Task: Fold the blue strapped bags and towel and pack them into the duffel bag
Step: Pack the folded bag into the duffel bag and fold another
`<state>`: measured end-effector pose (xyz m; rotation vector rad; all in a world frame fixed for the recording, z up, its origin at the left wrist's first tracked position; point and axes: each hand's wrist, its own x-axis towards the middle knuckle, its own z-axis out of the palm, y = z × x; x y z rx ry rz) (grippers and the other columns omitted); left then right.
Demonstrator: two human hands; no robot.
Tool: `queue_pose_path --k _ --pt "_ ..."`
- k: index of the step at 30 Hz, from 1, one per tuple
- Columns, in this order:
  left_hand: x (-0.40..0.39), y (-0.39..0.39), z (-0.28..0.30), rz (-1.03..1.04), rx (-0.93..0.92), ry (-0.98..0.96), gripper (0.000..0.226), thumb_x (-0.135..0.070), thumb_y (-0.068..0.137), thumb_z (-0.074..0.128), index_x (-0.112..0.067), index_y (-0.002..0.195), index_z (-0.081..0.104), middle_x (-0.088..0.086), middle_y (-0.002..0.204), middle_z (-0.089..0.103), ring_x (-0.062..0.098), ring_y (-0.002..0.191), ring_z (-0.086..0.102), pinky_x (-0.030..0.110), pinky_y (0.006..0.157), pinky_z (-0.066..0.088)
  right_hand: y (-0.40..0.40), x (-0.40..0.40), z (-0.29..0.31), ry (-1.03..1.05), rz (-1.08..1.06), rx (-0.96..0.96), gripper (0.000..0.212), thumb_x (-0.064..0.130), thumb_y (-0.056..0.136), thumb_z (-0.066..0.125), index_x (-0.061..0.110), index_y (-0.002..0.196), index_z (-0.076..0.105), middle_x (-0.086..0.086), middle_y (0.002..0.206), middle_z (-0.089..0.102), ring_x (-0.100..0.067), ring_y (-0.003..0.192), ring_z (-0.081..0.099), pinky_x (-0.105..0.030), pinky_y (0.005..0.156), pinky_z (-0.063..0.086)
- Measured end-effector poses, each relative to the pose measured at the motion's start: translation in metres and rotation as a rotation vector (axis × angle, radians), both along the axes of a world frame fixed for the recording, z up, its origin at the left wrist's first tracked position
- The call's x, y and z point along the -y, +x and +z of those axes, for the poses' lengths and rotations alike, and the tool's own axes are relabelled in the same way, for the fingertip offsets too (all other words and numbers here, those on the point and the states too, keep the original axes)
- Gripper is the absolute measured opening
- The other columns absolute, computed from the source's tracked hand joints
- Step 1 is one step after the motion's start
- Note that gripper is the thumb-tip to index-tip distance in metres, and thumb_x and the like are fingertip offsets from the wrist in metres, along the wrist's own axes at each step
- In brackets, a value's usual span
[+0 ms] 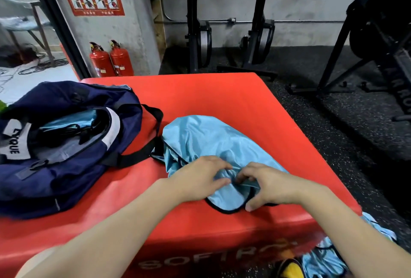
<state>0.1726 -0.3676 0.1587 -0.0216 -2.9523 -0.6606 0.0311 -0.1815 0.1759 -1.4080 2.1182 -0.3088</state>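
- Lower centre: left hand (200,177) and right hand (270,185), fingers curled, both pinch the light blue bag (213,142) on the red mat (222,93).
- Left: open navy duffel bag (66,144), blue fabric inside.
- Lower right: more blue fabric (320,260) on the floor.

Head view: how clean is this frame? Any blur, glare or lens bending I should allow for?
Head view: wide-angle bending curves the red soft box edges and the wall pole; motion blur smears the lower corners and the forearms; both hands, left hand and right hand, and the light blue bag are fairly sharp; soft sheen on the fabric, no harsh glare.
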Motion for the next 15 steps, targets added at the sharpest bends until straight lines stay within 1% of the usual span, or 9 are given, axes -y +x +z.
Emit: queue_pose_path --k 2,5,6,7,9,11,12,13,15 --pt "0.009 0.003 -0.004 0.035 0.053 0.005 0.035 -0.028 0.101 0.055 -0.016 0.133 0.061 -0.003 0.133 0.061 0.01 0.126 0.052 0.021 0.11 0.034 0.002 0.003 -0.003 -0.014 0.013 -0.041 0.059 0.036 0.069 0.087 0.031 0.123 0.063 0.01 0.114 0.05 -0.006 0.112 0.047 -0.025 0.101 0.04" --pt "0.018 0.007 -0.008 0.078 0.042 0.056 0.034 -0.008 0.099 0.051 -0.016 0.129 0.065 -0.002 0.135 0.061 0.009 0.129 0.051 0.015 0.112 0.03 0.008 0.008 -0.008 -0.159 -0.019 -0.078 0.024 0.023 0.08 0.078 0.029 0.103 0.075 0.006 0.103 0.057 -0.008 0.099 0.053 -0.032 0.098 0.043" --pt "0.017 0.008 -0.008 0.084 0.02 0.08 0.034 -0.006 0.098 0.051 -0.016 0.126 0.067 -0.002 0.132 0.063 0.008 0.127 0.052 0.015 0.11 0.032 0.011 0.009 -0.009 -0.199 -0.033 -0.075 0.019 0.021 0.082 0.075 0.028 0.099 0.076 0.006 0.1 0.06 -0.008 0.097 0.056 -0.032 0.096 0.044" --pt "0.014 0.01 -0.007 0.101 -0.013 0.107 0.032 -0.009 0.098 0.052 -0.018 0.124 0.068 -0.003 0.128 0.065 0.007 0.122 0.055 0.018 0.107 0.037 0.014 0.01 -0.008 -0.235 -0.053 -0.058 0.017 0.019 0.083 0.073 0.027 0.097 0.077 0.006 0.098 0.063 -0.009 0.095 0.058 -0.032 0.095 0.045" --pt "0.003 0.016 -0.001 0.147 -0.095 0.168 0.029 -0.031 0.099 0.055 -0.024 0.124 0.068 -0.009 0.119 0.068 0.003 0.111 0.06 0.021 0.098 0.043 0.017 0.012 -0.004 -0.327 -0.121 -0.006 0.013 0.018 0.084 0.071 0.026 0.093 0.076 0.007 0.093 0.069 -0.009 0.088 0.063 -0.031 0.088 0.048" --pt "-0.012 0.022 0.008 0.18 -0.146 0.217 0.048 -0.058 0.092 0.055 -0.028 0.13 0.063 -0.013 0.123 0.066 0.0 0.116 0.057 0.021 0.101 0.042 0.02 0.014 0.003 -0.437 -0.196 0.035 0.011 0.018 0.086 0.07 0.028 0.088 0.072 0.018 0.08 0.07 -0.003 0.076 0.063 -0.025 0.074 0.048" --pt "-0.02 0.025 0.012 0.196 -0.161 0.229 0.059 -0.066 0.086 0.057 -0.03 0.133 0.06 -0.015 0.126 0.064 -0.001 0.12 0.055 0.02 0.104 0.039 0.021 0.015 0.007 -0.487 -0.22 0.051 0.011 0.017 0.086 0.07 0.028 0.085 0.07 0.023 0.073 0.067 0.0 0.07 0.061 -0.02 0.067 0.045" --pt "-0.026 0.026 0.013 0.217 -0.172 0.23 0.066 -0.069 0.081 0.061 -0.033 0.136 0.056 -0.017 0.129 0.062 -0.002 0.122 0.052 0.019 0.105 0.038 0.022 0.016 0.011 -0.533 -0.231 0.069 0.012 0.016 0.087 0.071 0.026 0.082 0.068 0.024 0.069 0.065 0.001 0.066 0.059 -0.017 0.064 0.042" --pt "-0.034 0.026 0.011 0.272 -0.207 0.212 0.067 -0.06 0.079 0.066 -0.038 0.14 0.05 -0.017 0.13 0.06 -0.001 0.124 0.05 0.021 0.106 0.039 0.025 0.017 0.017 -0.616 -0.237 0.12 0.01 0.015 0.087 0.074 0.022 0.081 0.069 0.018 0.068 0.066 0.0 0.063 0.057 -0.016 0.064 0.043"
